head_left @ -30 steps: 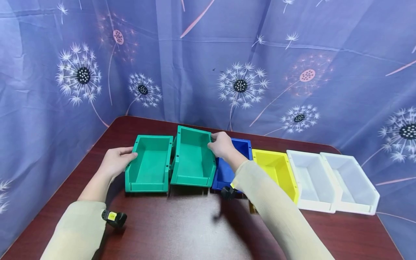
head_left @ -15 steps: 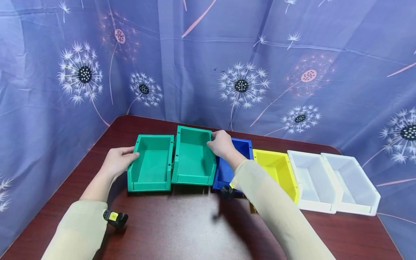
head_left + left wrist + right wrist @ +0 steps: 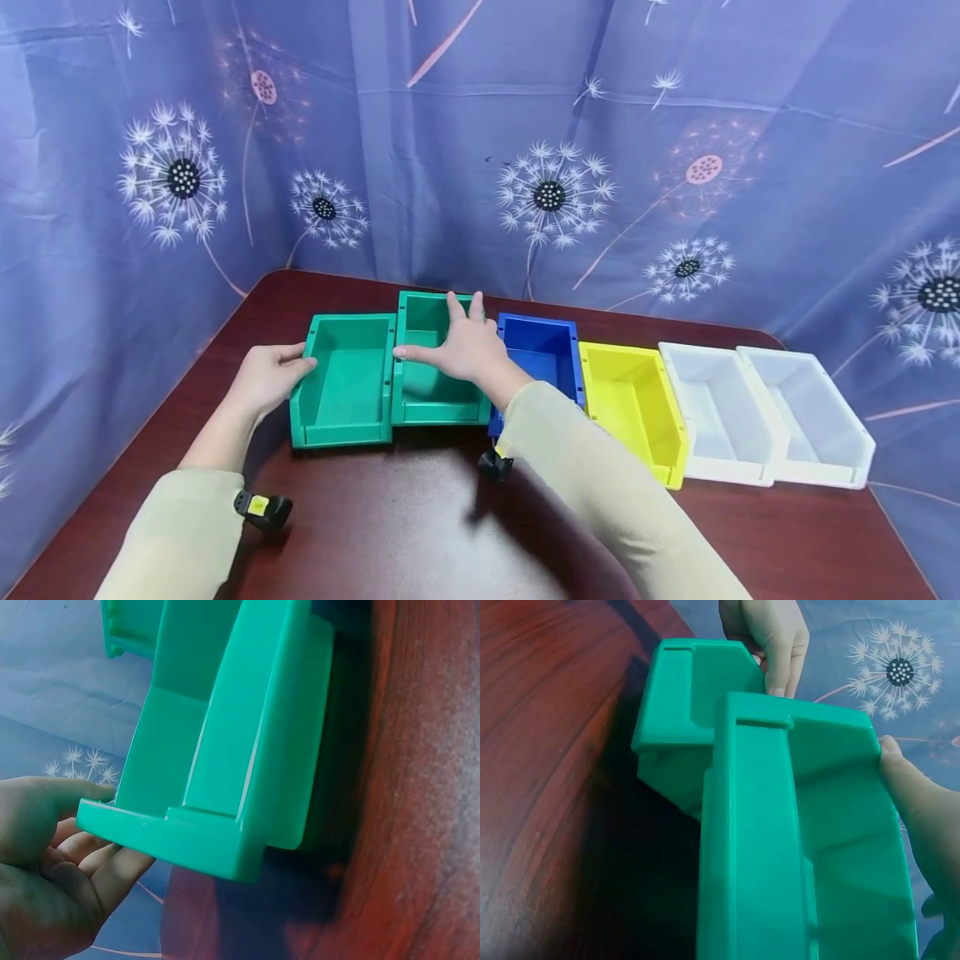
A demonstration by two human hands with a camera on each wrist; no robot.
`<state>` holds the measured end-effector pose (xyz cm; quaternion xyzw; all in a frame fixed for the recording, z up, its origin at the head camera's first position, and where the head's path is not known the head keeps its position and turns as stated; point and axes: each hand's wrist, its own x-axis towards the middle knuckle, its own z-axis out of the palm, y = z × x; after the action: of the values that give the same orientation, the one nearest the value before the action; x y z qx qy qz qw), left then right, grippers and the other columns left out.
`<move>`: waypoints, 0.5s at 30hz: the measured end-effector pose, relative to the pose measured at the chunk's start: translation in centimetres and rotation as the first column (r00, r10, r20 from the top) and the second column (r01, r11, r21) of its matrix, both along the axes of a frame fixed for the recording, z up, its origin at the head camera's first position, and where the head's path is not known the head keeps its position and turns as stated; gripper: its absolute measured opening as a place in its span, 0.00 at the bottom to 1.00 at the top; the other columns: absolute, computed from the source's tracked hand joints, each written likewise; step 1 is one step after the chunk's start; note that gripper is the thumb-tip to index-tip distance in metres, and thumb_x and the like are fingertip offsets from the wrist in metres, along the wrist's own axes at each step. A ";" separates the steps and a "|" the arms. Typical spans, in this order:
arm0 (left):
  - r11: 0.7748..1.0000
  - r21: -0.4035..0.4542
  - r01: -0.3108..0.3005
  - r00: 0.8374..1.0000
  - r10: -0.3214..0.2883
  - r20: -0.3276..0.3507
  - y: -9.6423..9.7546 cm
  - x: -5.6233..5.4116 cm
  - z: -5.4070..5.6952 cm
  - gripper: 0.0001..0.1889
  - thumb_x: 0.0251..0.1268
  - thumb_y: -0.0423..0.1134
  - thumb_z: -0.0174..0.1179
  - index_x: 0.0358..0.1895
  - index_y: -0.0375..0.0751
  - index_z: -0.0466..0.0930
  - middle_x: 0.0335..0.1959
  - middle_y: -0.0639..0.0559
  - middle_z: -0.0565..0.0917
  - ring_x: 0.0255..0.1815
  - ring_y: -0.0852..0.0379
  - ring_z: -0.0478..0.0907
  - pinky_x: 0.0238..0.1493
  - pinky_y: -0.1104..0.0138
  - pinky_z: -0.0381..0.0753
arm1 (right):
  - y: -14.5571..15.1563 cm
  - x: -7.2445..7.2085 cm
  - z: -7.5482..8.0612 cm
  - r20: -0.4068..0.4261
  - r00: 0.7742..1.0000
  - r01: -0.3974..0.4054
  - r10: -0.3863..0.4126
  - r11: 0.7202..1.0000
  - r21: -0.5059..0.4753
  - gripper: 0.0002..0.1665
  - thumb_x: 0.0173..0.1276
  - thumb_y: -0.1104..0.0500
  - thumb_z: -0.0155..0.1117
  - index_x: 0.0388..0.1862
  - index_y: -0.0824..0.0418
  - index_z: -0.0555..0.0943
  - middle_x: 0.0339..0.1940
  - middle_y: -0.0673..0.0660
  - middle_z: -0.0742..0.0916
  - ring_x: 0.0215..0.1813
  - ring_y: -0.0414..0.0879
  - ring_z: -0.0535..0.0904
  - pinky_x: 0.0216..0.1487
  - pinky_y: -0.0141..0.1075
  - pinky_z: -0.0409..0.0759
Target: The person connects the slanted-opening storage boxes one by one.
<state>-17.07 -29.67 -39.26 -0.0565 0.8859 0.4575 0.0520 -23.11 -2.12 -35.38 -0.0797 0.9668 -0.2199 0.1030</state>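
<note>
The left green storage bin (image 3: 347, 379) sits at the left end of the row. My left hand (image 3: 266, 379) pinches its left wall, thumb over the rim and fingers outside, as the left wrist view shows with the hand (image 3: 67, 862) at the rim. Beside it stands the second green storage bin (image 3: 435, 408), set slightly farther back. My right hand (image 3: 468, 346) is spread over this bin with straight fingers. Its thumb (image 3: 911, 776) touches the left wall's rim; two fingers reach the back rim. The bin's right wall is partly hidden by the hand.
To the right follow a blue bin (image 3: 536, 342), a yellow bin (image 3: 630, 392) and two white bins, the nearer white bin (image 3: 716, 417) touching the outer white bin (image 3: 810, 417). All rest on a dark red wooden table (image 3: 360, 533). A patterned curtain (image 3: 450, 167) hangs behind.
My right hand has left the second green bin's right wall and moved left over it, fingers spreading. That bin, tilted before, now sits straighter against the left one. My left hand keeps its pinch.
</note>
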 end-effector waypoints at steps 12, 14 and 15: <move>0.996 -0.079 0.045 0.999 -0.046 -0.019 0.3 -0.1 0.1 0.30 0.72 0.45 0.48 0.68 0.26 0.59 0.63 0.24 0.67 0.61 0.36 0.71 0.49 0.51 0.81 | -0.5 -0.2 1.0 -0.014 0.995 -0.099 0.100 0.992 0.084 0.65 0.43 0.16 0.52 0.77 0.39 0.43 0.79 0.51 0.43 0.76 0.64 0.28 0.69 0.68 0.42; 0.996 -0.073 0.041 0.999 -0.043 -0.029 0.2 0.0 0.0 0.29 0.72 0.44 0.49 0.67 0.25 0.60 0.62 0.25 0.68 0.59 0.37 0.73 0.46 0.53 0.82 | -0.7 -0.1 1.0 -0.015 0.994 -0.107 0.109 0.991 0.086 0.65 0.43 0.17 0.53 0.77 0.38 0.43 0.79 0.51 0.44 0.76 0.65 0.27 0.69 0.68 0.41; 0.997 -0.068 0.044 0.998 -0.046 -0.032 0.2 -0.1 0.0 0.29 0.71 0.44 0.49 0.67 0.25 0.60 0.61 0.25 0.69 0.58 0.38 0.74 0.46 0.54 0.83 | -0.8 0.0 0.9 -0.016 0.994 -0.108 0.110 0.990 0.086 0.65 0.43 0.17 0.53 0.77 0.38 0.44 0.80 0.51 0.44 0.76 0.65 0.27 0.69 0.68 0.42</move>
<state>-17.13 -29.48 -39.24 -0.0306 0.9026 0.4270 0.0454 -23.14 -2.89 -34.45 -0.1301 0.9706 -0.1716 0.1080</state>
